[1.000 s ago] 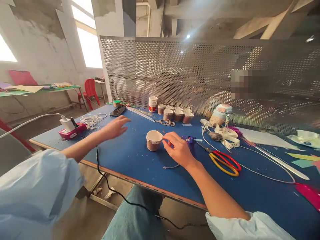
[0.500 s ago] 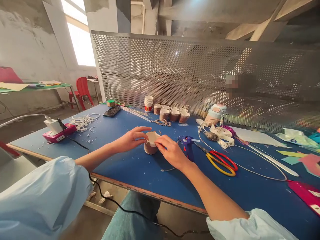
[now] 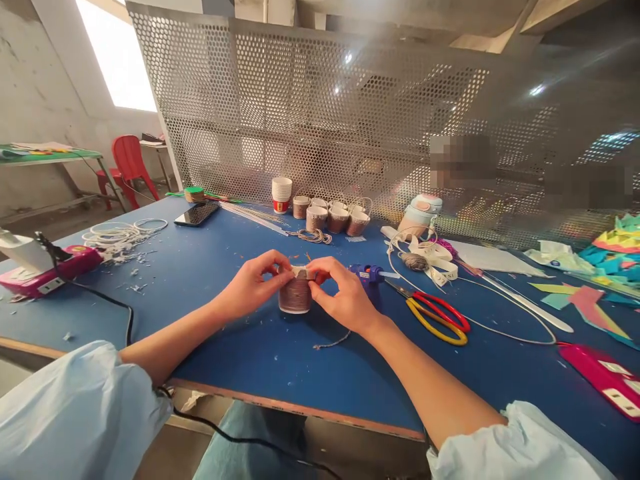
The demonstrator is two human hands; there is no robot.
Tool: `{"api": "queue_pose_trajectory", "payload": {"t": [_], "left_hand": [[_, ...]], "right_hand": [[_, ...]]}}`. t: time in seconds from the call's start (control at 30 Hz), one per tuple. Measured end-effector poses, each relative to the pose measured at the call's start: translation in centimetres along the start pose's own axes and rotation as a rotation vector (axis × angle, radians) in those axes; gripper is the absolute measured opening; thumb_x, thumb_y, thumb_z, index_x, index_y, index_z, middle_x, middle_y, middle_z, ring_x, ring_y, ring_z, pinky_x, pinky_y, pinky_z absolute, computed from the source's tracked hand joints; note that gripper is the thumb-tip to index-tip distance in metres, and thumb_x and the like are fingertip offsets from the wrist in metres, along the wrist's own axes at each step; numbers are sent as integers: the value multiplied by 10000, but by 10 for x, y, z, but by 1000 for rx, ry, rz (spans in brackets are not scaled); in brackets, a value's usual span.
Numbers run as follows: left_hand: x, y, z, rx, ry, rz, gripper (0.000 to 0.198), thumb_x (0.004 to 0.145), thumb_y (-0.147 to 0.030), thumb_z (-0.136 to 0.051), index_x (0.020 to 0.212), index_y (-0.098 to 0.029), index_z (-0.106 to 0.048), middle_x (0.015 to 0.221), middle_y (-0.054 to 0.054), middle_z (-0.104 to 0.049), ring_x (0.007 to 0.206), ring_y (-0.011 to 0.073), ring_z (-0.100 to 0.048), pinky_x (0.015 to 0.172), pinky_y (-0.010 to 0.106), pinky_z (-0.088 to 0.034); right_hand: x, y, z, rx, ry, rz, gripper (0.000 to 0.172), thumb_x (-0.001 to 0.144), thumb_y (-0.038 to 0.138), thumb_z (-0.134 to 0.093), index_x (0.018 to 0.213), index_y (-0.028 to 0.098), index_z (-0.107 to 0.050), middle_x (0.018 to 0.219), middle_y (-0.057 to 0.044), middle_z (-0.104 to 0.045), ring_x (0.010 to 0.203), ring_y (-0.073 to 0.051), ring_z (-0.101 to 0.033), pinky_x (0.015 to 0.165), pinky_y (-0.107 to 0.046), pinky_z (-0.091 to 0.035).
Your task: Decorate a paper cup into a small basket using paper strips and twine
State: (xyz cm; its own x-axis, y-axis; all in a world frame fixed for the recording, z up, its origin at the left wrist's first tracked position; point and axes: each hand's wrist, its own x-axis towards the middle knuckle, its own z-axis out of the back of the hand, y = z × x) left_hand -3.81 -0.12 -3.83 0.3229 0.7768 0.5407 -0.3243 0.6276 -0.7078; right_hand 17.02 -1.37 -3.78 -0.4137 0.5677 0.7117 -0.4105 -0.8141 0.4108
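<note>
Between my hands is a small paper cup wrapped in brown cord, with a pale band at its base. My left hand pinches its rim from the left, thumb and fingers closed on it. From the right, my right hand grips the rim and side with thumb and forefinger. A short piece of twisted cord lies on the table below my right hand. Just behind that hand stands a blue glue gun, partly hidden. Scissors with red and yellow handles lie to its right.
Several cord-wrapped cups and a stack of paper cups stand at the back before a perforated metal screen. A phone, a bottle, a ball of twine and power strips lie around the blue table.
The cup has turned from showing its open mouth to showing its cord-wrapped side. Both hands have closed in on its rim. The view has shifted, with the table's items now further left.
</note>
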Motion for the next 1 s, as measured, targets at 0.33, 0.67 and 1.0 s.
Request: {"api": "queue_pose_trajectory", "payload": {"t": [0.33,0.67,1.0], "left_hand": [[-6,3,2,12,19,-65,130,865,-298,-582,923,-182,-597,876,21,-663,783,143,-611,743,284,-511],[-15,3,-5,272,-166,-421,100,920,-196,-507,910,-198,-606,968,63,-626,869,145,-622,794,280,-524],[-20,-1,-8,277,-172,-431,123,925,-177,-483,926,-204,-604,946,62,-641,844,142,-625,760,260,-519]], "right_hand": [[0,5,-6,-22,-45,-50,122,869,142,-576,955,229,-578,832,-3,-604,712,-142,-575,712,-285,-510],[0,16,-5,-24,-13,7,142,907,169,-538,1005,225,-622,927,-41,-630,764,-148,-614,740,-299,-545],[-3,21,-6,-77,-1,42,146,902,134,-550,994,220,-625,956,-63,-654,912,-182,-639,812,-325,-541]]}}
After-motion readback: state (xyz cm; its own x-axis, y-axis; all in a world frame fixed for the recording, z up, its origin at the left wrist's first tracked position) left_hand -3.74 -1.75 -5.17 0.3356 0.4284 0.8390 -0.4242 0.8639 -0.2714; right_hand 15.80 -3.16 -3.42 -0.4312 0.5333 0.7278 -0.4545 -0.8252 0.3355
